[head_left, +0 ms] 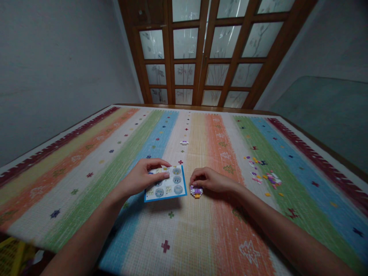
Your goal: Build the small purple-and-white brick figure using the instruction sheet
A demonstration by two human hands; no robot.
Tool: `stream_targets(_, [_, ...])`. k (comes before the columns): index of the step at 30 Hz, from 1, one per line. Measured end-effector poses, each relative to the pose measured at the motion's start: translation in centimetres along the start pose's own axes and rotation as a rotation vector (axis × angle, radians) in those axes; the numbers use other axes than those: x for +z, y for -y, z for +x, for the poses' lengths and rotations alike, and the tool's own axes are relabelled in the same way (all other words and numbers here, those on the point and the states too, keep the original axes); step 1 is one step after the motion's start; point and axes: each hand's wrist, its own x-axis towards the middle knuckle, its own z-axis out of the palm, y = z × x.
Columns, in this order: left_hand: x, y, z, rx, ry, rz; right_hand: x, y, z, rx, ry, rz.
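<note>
My left hand (146, 176) grips a blue-edged instruction sheet (177, 193) printed with round and square pictures, its thumb lying on the upper face. The sheet is tilted just above the tablecloth, with a shadow beneath. Close to its right edge, my right hand (211, 179) has its fingers closed on the top of a small toy-brick build (196, 191) in purple and white with a yellow-orange tip. The fingers cover part of that build. Farther back on the cloth lies a small white brick piece (184, 143) with a purple middle.
A striped, patterned tablecloth (138, 234) covers the table. Loose purple, white, yellow and pink bricks (271, 177) lie scattered on the right. A wooden glass-paned door (201, 57) stands beyond the far edge. A yellow basket (13, 253) shows at lower left.
</note>
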Motion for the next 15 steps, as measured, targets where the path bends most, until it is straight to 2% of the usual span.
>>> stream_targets(15, [0.1, 0.1, 0.1, 0.016, 0.007, -0.031, -0.2, 1.4, 0.1, 0.017, 0.006, -0.137])
